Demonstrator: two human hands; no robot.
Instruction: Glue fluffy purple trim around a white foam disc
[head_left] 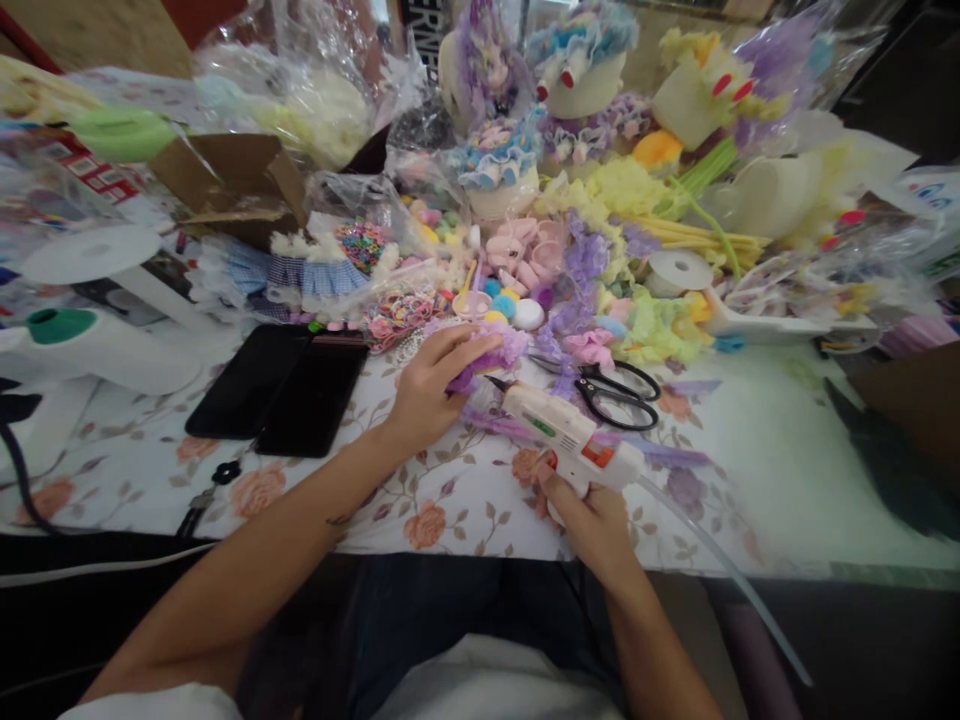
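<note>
Purple lace ruffle is located over the middle of the floral-covered tabletop, pinched by the grip of the left hand. The right hand is at 5 o'clock from it, its grip wrapped around the handle of a hot-glue gun. The nozzle points to 10 o'clock, close to the ruffle and the left fingers.

Hazards:
- Burn: a small slip of either hand could bring the nozzle against the left fingertips.
- Misplaced glue: excess trigger pressure could flood the lace or drip onto the loose purple ribbon at 4 o'clock.
- Snagging: the black-handled scissors, at 3 o'clock and just beside the gun, could catch ribbon or obstruct the barrel.
- Drag: the long glue stick, trailing to 5 o'clock, could strike the tabletop edge and deflect the aim.

Visibility limits:
- Nozzle contact with the lace, and any glue bead, cannot be confirmed.
- The left thumb, the underside of the ruffle and the scissor tips are concealed.
- Trigger position cannot be told; the green display is illegible.
- Glare obscures the contents of the clear plastic bags at 11 o'clock.
</note>
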